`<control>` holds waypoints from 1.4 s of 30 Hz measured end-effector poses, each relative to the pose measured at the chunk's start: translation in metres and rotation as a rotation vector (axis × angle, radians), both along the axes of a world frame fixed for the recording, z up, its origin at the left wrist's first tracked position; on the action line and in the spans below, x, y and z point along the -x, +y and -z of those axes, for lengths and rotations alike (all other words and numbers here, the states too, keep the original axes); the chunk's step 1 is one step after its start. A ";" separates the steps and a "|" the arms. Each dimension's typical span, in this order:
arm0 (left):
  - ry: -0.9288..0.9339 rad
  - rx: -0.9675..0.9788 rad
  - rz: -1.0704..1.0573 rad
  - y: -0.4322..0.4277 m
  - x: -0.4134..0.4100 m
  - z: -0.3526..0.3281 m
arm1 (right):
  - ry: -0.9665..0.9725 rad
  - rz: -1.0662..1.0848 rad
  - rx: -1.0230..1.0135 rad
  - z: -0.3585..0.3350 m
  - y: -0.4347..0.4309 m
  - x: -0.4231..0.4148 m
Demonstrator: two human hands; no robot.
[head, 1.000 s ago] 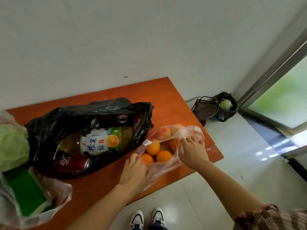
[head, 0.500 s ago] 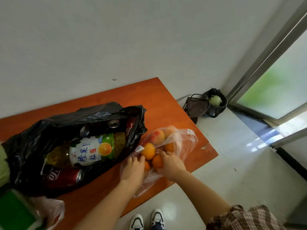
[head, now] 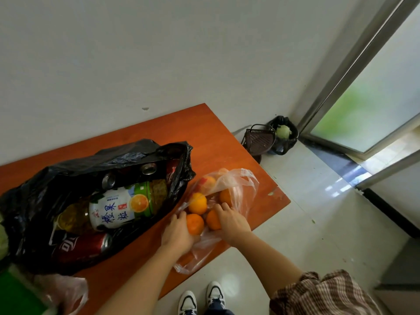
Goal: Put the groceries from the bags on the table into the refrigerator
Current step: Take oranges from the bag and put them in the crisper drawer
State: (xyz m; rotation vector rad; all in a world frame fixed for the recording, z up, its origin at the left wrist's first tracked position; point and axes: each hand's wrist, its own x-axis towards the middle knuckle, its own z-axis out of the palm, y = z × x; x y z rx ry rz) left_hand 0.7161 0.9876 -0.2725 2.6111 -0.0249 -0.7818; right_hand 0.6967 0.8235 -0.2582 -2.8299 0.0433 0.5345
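Oranges (head: pixel 194 223) in left hand (head: pixel 178 234), right hand (head: pixel 233 221)

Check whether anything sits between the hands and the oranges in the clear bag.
Nothing visible: the left hand grips the front orange, the right hand curls over the neighbouring orange, both in the clear bag's open mouth. Thin film under fingers: cannot tell.

Left hand (head: pixel 179 233) beside right hand (head: pixel 231 221)

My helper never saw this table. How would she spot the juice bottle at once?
On the orange table lies an open black bag. Inside, among red cans, the juice bottle lies on its side; it alone has a white label showing an orange slice.
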 end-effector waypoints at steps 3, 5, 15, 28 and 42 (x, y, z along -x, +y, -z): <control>-0.063 0.143 -0.039 0.000 -0.002 -0.015 | -0.056 0.135 -0.178 -0.013 -0.007 0.002; -0.084 0.264 -0.046 -0.002 -0.009 -0.031 | -0.118 0.249 -0.324 -0.027 -0.018 0.005; -0.134 0.662 0.134 -0.126 -0.028 -0.136 | -0.464 0.732 -0.561 -0.125 -0.126 0.056; 0.164 0.908 0.399 -0.387 0.198 -0.187 | -0.767 1.166 -0.527 -0.185 -0.319 0.332; 0.251 1.084 0.842 -0.640 0.474 -0.280 | -1.074 1.446 -0.310 -0.279 -0.501 0.634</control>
